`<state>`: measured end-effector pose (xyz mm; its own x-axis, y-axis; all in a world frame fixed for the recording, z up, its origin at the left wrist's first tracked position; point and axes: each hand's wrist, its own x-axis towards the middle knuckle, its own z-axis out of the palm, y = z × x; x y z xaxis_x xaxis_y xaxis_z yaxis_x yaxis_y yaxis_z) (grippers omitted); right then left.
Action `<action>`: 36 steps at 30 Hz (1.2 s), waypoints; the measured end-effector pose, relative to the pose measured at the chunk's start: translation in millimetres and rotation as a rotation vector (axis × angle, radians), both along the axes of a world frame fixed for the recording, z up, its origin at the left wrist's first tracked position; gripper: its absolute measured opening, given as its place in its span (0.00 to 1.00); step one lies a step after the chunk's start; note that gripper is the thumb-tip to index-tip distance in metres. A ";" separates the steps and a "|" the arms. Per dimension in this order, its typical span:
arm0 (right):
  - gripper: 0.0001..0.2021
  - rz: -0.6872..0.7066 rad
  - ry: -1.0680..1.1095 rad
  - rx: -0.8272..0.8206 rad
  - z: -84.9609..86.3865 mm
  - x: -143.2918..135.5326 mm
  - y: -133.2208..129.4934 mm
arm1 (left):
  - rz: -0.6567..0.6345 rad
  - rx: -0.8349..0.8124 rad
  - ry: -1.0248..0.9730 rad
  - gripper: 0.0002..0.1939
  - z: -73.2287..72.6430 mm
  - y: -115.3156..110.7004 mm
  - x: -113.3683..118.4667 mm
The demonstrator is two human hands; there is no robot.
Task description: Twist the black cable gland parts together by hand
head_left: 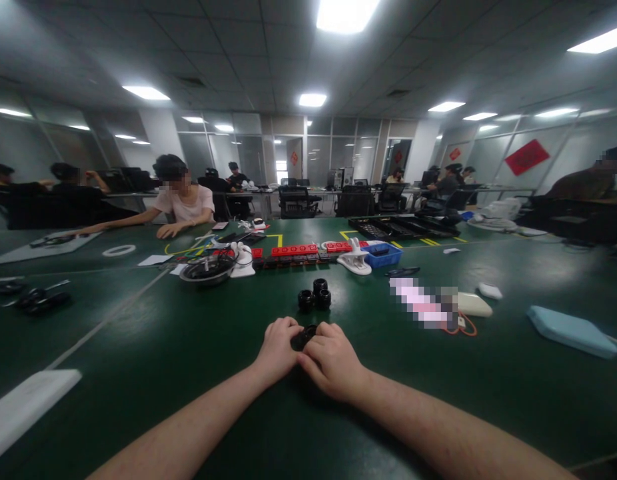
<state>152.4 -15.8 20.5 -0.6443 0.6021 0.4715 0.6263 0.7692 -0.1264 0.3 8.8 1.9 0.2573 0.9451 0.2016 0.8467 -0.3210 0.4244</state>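
A small black part (303,338), whose exact kind I cannot make out, is gripped between my two hands just above the green table (228,333). My left hand (279,347) has its fingers curled around the left side of it. From the right, my right hand (332,360) closes over it, fingers bent and thumb below. The lower side of the part is hidden by the fingers. A little beyond my hands stand several black, ribbed, cylindrical pieces, among them a front left one (305,300) and a rear one (320,287).
Farther back lie red parts (293,251), a round tray (206,270) and a blue bin (383,255). To the right are a cream-coloured power bank (471,305) and a light blue pouch (571,330). A white block (31,410) sits left. A person (183,197) works across the table.
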 end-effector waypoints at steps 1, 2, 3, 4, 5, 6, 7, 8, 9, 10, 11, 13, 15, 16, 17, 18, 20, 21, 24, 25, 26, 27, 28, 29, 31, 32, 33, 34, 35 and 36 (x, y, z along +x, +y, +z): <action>0.14 -0.003 -0.006 0.007 0.3 0.9 0.0 | 0.005 0.009 0.005 0.08 -1.1 0.4 -0.2; 0.14 -0.007 -0.011 0.013 0.6 2.0 0.2 | 0.010 0.017 0.010 0.08 -2.1 0.9 -0.4; 0.14 -0.012 -0.014 0.019 1.0 3.0 0.5 | 0.014 0.022 0.014 0.08 -3.0 1.4 -0.6; 0.13 -0.019 -0.017 0.023 1.4 4.1 0.9 | 0.016 0.025 0.016 0.08 -3.7 1.9 -0.8; 0.13 -0.028 -0.019 0.026 1.8 5.2 1.4 | 0.017 0.027 0.016 0.09 -4.2 2.2 -1.1; 0.13 -0.037 -0.018 0.028 2.2 6.3 2.1 | 0.016 0.029 0.015 0.09 -4.3 2.4 -1.5; 0.13 -0.047 -0.016 0.027 2.5 7.3 2.9 | 0.012 0.030 0.012 0.09 -4.2 2.4 -1.9; 0.12 -0.059 -0.013 0.026 2.8 8.2 3.7 | 0.009 0.030 0.008 0.09 -3.9 2.2 -2.2; 0.12 -0.073 -0.009 0.024 3.1 9.1 4.6 | 0.007 0.029 0.003 0.10 -3.3 1.9 -2.6; 0.13 -0.087 -0.006 0.022 3.4 9.8 5.5 | 0.007 0.027 -0.002 0.11 -2.5 1.5 -2.9; 0.13 -0.102 -0.005 0.019 3.6 10.4 6.3 | 0.008 0.021 -0.007 0.12 -1.6 0.9 -3.2; 0.14 -0.128 -0.008 0.012 4.4 11.3 7.6 | 0.012 0.004 -0.015 0.14 0.4 -0.3 -3.4; 0.14 -0.147 -0.019 0.008 5.4 11.7 8.2 | 0.013 -0.008 -0.022 0.17 2.2 -1.4 -3.4; 0.15 -0.155 -0.025 0.007 5.9 11.7 8.4 | 0.011 -0.011 -0.024 0.18 2.8 -1.7 -3.3; 0.15 -0.165 -0.031 0.008 6.3 11.6 8.4 | 0.011 -0.009 -0.025 0.19 3.2 -1.9 -3.3; 0.16 -0.175 -0.035 0.010 6.5 11.3 8.6 | 0.010 -0.007 -0.024 0.19 3.3 -1.9 -3.2; 0.17 -0.200 -0.043 0.013 6.5 10.8 9.0 | 0.008 -0.006 -0.021 0.20 2.7 -1.5 -3.4; 0.17 -0.215 -0.046 0.015 6.3 10.6 9.3 | 0.008 -0.007 -0.019 0.20 2.1 -1.2 -3.7; 0.18 -0.259 -0.062 0.012 5.6 10.4 10.4 | 0.006 0.002 -0.008 0.20 0.2 -0.4 -5.1; 0.18 -0.272 -0.069 0.007 5.6 10.5 10.6 | 0.005 0.009 -0.005 0.20 -0.4 -0.3 -5.7; 0.18 -0.281 -0.078 0.002 5.7 10.7 10.7 | 0.004 0.016 -0.003 0.21 -0.9 -0.2 -6.4; 0.18 -0.289 -0.087 -0.003 5.9 10.8 10.7 | 0.002 0.022 -0.001 0.21 -1.4 -0.2 -7.0; 0.18 -0.293 -0.095 -0.008 6.2 10.9 10.6 | 0.001 0.027 -0.001 0.21 -1.8 -0.1 -7.5; 0.18 -0.296 -0.102 -0.011 6.7 10.8 10.4 | -0.001 0.032 -0.001 0.21 -2.2 0.0 -7.8; 0.18 -0.310 -0.111 -0.012 7.7 10.1 9.6 | -0.002 0.043 0.006 0.20 -3.0 0.3 -7.9; 0.18 -0.322 -0.115 -0.013 8.2 9.5 9.2 | -0.002 0.048 0.011 0.19 -3.4 0.4 -7.8; 0.18 -0.336 -0.118 -0.014 8.6 8.8 8.8 | -0.002 0.052 0.018 0.19 -3.7 0.4 -7.5; 0.18 -0.347 -0.121 -0.016 8.9 8.0 8.4 | -0.001 0.056 0.023 0.18 -3.9 0.3 -7.1; 0.19 -0.356 -0.121 -0.020 9.0 7.2 8.0 | -0.003 0.057 0.029 0.18 -4.0 0.0 -6.6; 0.19 -0.359 -0.120 -0.024 8.9 6.4 7.7 | -0.005 0.055 0.033 0.18 -3.9 -0.5 -6.1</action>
